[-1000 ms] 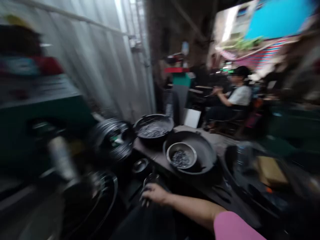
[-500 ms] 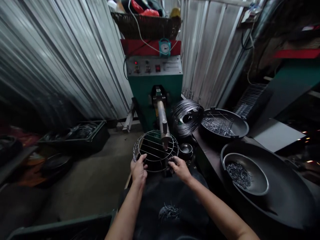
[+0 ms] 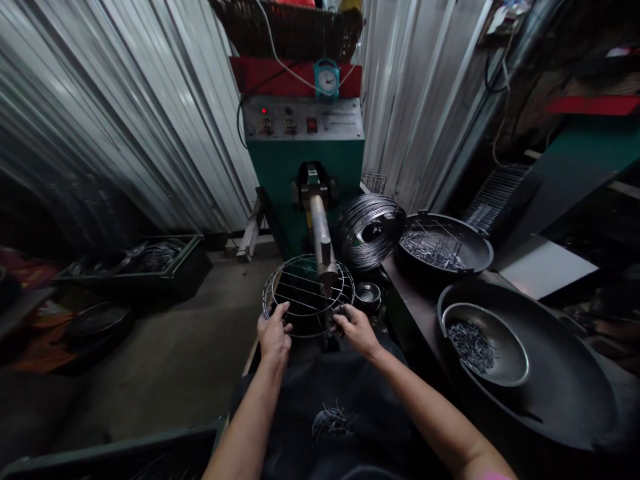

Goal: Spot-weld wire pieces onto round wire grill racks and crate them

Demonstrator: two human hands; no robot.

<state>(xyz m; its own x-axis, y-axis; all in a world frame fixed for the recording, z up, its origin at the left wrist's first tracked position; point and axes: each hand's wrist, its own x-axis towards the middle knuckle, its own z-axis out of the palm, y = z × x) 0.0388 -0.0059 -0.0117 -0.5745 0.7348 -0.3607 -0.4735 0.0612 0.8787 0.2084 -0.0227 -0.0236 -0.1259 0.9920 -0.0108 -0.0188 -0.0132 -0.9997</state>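
A round wire rack (image 3: 293, 307) with parallel bars lies under the metal arm (image 3: 321, 230) of a green machine (image 3: 280, 157). My left hand (image 3: 275, 333) is closed on the rack's near left rim, thumb on top. At the near right rim, close below the arm's tip, my right hand (image 3: 354, 327) has its fingers pinched together; what is between them is too small to make out. A small pile of short wire pieces (image 3: 334, 421) lies on the dark cloth over my lap.
Right of the machine stand a wire coil (image 3: 373, 231), a pan of wire pieces (image 3: 487, 253) and a large pan (image 3: 565, 373) holding a bowl (image 3: 520, 363). A green crate (image 3: 187, 257) is on the left floor; another crate's edge (image 3: 125, 443) shows at bottom left.
The whole view has shifted slightly, with the machine higher in the picture. My right hand has moved a little inward along the rim, nearer the arm's tip. My left hand keeps its hold.
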